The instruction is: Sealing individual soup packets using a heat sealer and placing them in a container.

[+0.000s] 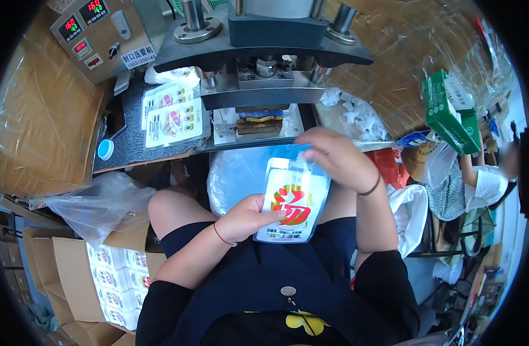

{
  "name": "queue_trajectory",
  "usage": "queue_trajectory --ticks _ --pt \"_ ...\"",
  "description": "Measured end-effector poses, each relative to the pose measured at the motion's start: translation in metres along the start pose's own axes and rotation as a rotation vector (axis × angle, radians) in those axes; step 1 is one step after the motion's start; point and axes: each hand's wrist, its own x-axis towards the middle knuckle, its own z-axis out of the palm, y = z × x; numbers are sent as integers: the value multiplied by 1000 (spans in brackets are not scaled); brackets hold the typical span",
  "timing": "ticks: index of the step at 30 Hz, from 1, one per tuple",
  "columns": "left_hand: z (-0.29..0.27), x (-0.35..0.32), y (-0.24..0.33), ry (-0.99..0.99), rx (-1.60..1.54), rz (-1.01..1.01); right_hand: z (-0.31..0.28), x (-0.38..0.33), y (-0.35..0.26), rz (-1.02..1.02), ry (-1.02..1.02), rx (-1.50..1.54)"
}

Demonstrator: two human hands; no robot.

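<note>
Head | L hand (242,219) grips pouch (293,202) | R hand (339,157) grip unclear | ctn (74,279): wht pkgs (110,279)

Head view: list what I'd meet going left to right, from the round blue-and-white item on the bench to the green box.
Round blue-and-white item → flat white pouches → left hand → held pouch → right hand → green box.

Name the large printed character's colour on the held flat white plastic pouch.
The printed character is red, best seen in the head view.
</note>
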Motion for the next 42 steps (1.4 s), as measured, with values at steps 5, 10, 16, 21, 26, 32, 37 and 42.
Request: queue_trajectory --ticks 5,10,16,21,26,32,37,42 --pt "-19 14 3 79 -106 65 -22 -37 70 539 135 -554" --pt "-38 27 49 167 -128 107 -8 -27 100 468 1 -539" --pt "-54 41 62 177 -144 38 6 -20 122 481 117 -400" --pt "-114 29 73 919 600 836 19 -19 118 504 276 -369" --pt "-141 -16 90 911 1982 438 16 -32 113 433 407 -357" --pt "-133 -57 57 980 988 735 15 -41 72 454 669 -347" --pt "-70 -41 57 694 612 518 39 -25 10 164 330 -62" --pt "-29 -20 48 542 717 381 34 -4 -25 150 331 524"
